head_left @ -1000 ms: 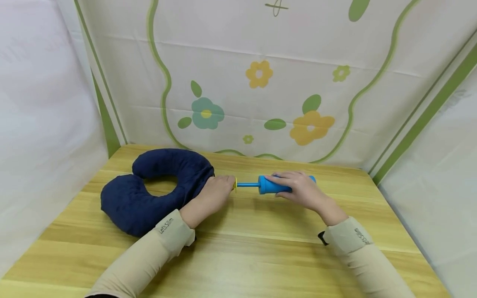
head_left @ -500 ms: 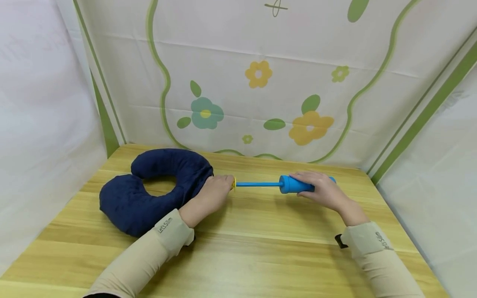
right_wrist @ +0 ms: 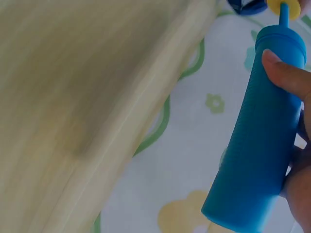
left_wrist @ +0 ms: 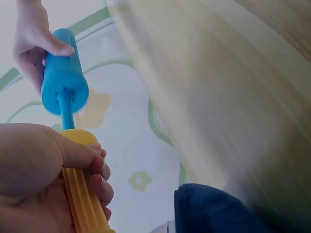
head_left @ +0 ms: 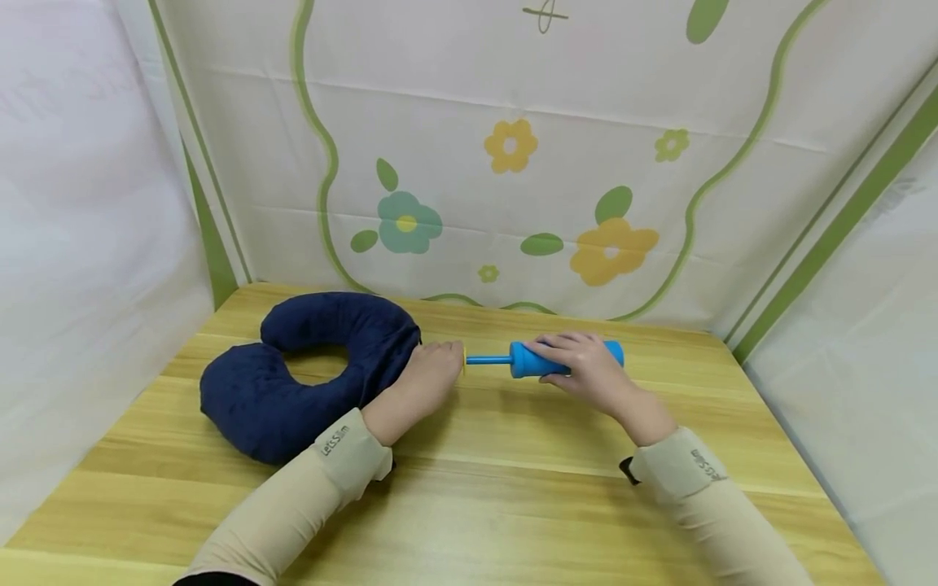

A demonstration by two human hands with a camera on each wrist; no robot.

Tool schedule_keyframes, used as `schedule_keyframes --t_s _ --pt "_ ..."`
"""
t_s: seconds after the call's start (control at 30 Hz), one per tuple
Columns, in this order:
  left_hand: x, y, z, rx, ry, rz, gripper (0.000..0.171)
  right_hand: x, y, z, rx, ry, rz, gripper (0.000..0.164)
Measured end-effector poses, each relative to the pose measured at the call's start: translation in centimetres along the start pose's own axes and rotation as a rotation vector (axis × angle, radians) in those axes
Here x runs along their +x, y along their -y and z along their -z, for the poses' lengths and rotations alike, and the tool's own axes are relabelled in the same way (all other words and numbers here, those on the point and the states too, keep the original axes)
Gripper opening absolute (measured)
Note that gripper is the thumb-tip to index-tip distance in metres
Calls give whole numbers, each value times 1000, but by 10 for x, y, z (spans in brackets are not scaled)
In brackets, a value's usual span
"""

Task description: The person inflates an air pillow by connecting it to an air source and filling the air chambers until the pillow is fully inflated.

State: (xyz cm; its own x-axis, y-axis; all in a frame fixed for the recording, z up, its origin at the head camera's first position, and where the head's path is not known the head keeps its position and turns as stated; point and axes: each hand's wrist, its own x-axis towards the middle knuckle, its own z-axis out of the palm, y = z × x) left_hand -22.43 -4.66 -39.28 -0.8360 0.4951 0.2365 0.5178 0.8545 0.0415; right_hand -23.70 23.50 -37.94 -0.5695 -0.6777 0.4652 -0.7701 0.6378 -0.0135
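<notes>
A navy U-shaped neck pillow (head_left: pixel 366 346) is found lying on the wood-grain counter (head_left: pixel 498 505); its gap is turned to the left and its closed curve to the right. All positions below are given from this pillow.

To the right of the pillow, a hand pump (head_left: pixel 520 360) is held roughly level above the counter. Its ribbed yellow handle (left_wrist: pixel 85 196) is placed nearest the pillow, and its blue barrel (right_wrist: pixel 265 136) is set farther off to the right. Between the two, a short length of slim blue rod (head_left: pixel 488 360) is exposed.

The yellow handle is gripped by the left hand (head_left: pixel 428 376), with the fingers curled round it, at the pillow's right edge. The pillow is partly overlapped by this hand in the head view; whether contact is made cannot be told. The blue barrel is grasped by the right hand (head_left: pixel 582 370), well to the right of the pillow, with the thumb laid along its side. Both hands are thus narrowed on the pump.

Beige cuffs (head_left: pixel 344 452) marked with dark lettering are worn at both wrists. Behind the pillow, a white fabric backdrop (head_left: pixel 454 98) is seen, printed with flowers, leaves and wavy green lines.
</notes>
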Motion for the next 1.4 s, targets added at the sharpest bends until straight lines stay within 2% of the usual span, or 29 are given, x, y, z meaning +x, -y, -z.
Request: schedule_keyframes --t_s 0.2,0.33,0.47,0.53,0.6,0.77,1.1,1.4 --pt "3 -6 2 20 66 58 15 24 27 -13 4 22 13 66" --pt "4 -7 2 33 74 57 11 34 38 -18 26 43 17 66" --pt "3 -7 1 42 72 39 13 34 39 -20 68 70 -6 66" --pt "3 -6 1 41 76 27 10 32 36 -21 87 91 -22 66" --pt "1 -4 -1 31 52 1 9 29 32 -21 100 105 -32 66" --pt "-2 4 -5 -1 -17 -50 17 15 15 -15 106 79 -38 67" --pt "-2 10 -2 -34 7 -45 14 -19 -25 2 64 24 -86 68" --pt "-3 15 -1 -28 30 -14 14 -33 -41 14 66 -17 -180 68"
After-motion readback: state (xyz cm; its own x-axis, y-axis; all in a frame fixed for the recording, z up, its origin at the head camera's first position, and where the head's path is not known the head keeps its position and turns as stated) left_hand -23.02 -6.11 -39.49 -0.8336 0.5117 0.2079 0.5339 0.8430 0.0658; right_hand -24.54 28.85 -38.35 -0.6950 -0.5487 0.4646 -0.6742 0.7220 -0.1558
